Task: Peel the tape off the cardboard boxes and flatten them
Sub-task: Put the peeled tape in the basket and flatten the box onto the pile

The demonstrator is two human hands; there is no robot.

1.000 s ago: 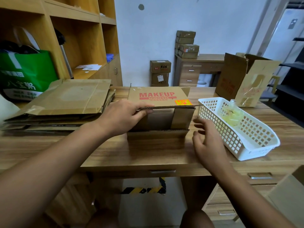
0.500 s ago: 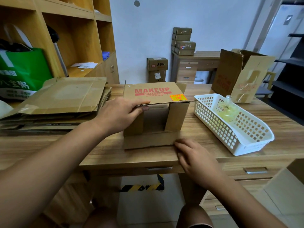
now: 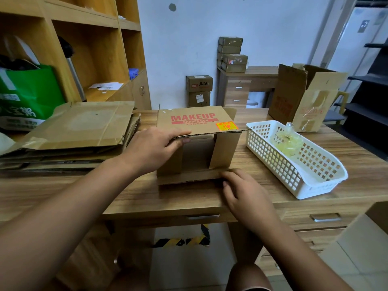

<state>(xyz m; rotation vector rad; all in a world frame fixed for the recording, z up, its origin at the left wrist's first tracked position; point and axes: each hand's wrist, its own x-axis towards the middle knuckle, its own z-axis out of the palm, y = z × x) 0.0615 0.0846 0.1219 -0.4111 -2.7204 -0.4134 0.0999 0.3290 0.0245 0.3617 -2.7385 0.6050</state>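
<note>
The cardboard box (image 3: 195, 122), printed MAKEUP in red, lies on its side at the middle of the worktop (image 3: 63, 190), its open end turned toward the person. It is held by both hands. The left hand (image 3: 155, 150) is closed on the near left corner of the top panel (image 3: 210, 131): the thumb is tucked under the corrugated edge and the fingers are laid over the top, so the grip is narrowed to the thickness of the board. The right hand (image 3: 245, 192) is set at the right end of the bottom flap (image 3: 189, 177), which is spread toward the worktop's front edge. Its fingers are curled, one laid on the flap and another hooked at the near edge, so the grip is nearly closed on the cardboard.

Two side flaps are seen standing upright inside the opening, one at each side. One orange sticker (image 3: 226, 126) is fixed to the top panel.

One stack of flattened cardboard (image 3: 79, 127) is piled to the left; its sheets cannot be counted. One white basket (image 3: 294, 164) is placed just right of the box, with one wad of clear tape (image 3: 288, 141) lying in it. One open carton (image 3: 302, 97) stands at the far right of the worktop. Two boxes (image 3: 199, 91) are stacked against the wall, and at least four small boxes (image 3: 232, 55) are piled on a far desk. One green bag (image 3: 27, 91) is seen at the left.
</note>
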